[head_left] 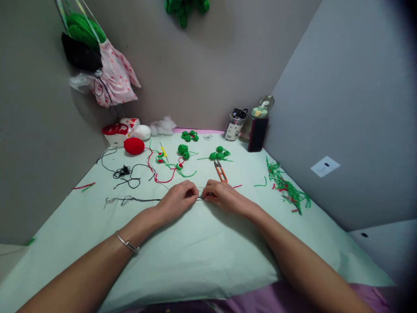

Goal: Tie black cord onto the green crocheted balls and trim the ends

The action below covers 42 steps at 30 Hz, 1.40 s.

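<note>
My left hand and my right hand rest close together on the pale green sheet, fingers pinched. Between them runs a thin black yarn strand that trails off to the left across the sheet. Both hands pinch this strand at the middle; whether a needle is there too is too small to tell. A silver bangle sits on my left wrist. Orange thread snips lie just beyond my right hand.
Small green crocheted pieces, red and green yarn and a yellow-handled hook lie further back. A red yarn ball, black yarn tangle, yarn scraps, cup, bottle and hanging bags surround.
</note>
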Tool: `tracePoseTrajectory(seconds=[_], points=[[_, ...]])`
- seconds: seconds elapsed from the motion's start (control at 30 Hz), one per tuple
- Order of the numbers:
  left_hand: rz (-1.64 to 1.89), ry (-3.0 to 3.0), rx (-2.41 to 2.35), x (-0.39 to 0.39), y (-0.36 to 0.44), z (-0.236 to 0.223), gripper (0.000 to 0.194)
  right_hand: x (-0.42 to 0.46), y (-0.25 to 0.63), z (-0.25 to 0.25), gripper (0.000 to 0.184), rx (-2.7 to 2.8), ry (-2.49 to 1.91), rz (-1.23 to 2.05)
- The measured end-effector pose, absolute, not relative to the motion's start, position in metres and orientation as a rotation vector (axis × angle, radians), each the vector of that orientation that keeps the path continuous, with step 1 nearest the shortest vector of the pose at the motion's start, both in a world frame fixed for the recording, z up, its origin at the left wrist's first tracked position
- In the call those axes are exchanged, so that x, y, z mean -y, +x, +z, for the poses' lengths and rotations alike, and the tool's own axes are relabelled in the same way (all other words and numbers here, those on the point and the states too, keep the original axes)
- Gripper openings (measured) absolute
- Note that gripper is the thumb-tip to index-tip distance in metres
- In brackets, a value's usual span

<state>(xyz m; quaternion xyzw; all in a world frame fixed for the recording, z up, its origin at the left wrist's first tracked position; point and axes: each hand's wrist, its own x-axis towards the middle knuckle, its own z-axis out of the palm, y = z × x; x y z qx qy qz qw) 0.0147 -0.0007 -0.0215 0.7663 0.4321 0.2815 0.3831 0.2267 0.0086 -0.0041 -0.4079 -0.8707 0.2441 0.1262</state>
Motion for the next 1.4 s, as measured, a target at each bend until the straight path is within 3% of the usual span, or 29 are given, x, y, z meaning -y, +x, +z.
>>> tracePoseTrajectory(seconds=[0.3,0.6,1.0,1.4], points=[[0.819,1.279,-0.942,0.003,0.010,-0.009,0.020,-0.006,0.222,0.015,0.010,2.037,-1.189,1.244],[0.820,1.485,-1.012,0.006,0.008,-0.007,0.025,-0.003,0.223,0.016,0.016,1.922,-1.153,1.308],[0.942,1.053,-0.878,0.001,0.002,-0.001,0.011,-0.001,0.224,0.024,0.024,1.767,-1.137,1.452],[0.963,0.831,-0.616,0.004,0.000,0.003,0.013,0.000,0.224,0.025,0.032,1.712,-1.106,1.521]])
